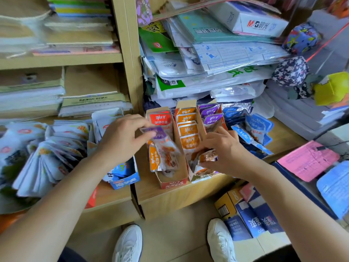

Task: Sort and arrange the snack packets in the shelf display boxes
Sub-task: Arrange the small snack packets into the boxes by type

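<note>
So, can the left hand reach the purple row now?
Probably not cleanly: the right hand, gripping packets, sits in front of the purple row, and the left hand, holding a purple packet, would have to cross it.

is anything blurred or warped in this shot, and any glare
Head view: orange packets in the middle box read sharp; the purple packet pinched by the left hand and the brown packet in the right hand are smeared; the white-and-blue packets at the left edge are soft; the shelf upright leans from the wide lens; the foil packets glare.
</note>
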### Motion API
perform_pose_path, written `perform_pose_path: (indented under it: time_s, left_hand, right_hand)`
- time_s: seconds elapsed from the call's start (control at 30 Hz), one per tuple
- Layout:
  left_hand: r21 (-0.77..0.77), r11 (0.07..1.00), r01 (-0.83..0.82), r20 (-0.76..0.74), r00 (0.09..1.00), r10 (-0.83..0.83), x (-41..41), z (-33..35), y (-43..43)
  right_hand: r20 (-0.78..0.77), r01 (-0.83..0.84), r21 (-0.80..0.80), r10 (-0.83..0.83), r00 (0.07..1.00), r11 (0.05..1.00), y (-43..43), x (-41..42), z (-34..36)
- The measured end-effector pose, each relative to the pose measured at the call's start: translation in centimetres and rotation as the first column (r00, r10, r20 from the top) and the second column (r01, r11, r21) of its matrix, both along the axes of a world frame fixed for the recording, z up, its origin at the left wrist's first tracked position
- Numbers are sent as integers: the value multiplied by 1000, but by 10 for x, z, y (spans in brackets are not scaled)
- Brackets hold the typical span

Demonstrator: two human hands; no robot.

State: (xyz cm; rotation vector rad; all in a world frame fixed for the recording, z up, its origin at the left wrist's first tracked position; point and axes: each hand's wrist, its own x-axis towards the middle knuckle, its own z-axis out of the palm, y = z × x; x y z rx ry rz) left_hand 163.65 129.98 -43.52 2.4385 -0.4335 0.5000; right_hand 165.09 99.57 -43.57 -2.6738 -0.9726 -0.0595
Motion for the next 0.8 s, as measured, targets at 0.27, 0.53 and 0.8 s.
perform_pose_path:
  time_s: [0.27, 0.53, 0.8]
  left_hand:
    - [-474, 877, -71, 13, 996, 88, -2, 11, -20]
    - [-472, 881, 30, 75, 997, 6, 29, 7, -94]
    - [-225, 973, 61, -37, 997, -72, 59, -8, -132]
  right_hand:
    - [-23, 42, 18, -41, 999, 999, -5, -21, -8]
    - [-8, 60, 117, -59, 998, 991, -18, -37, -15]
    - [-14, 40, 135, -38, 999, 990, -23, -39, -21]
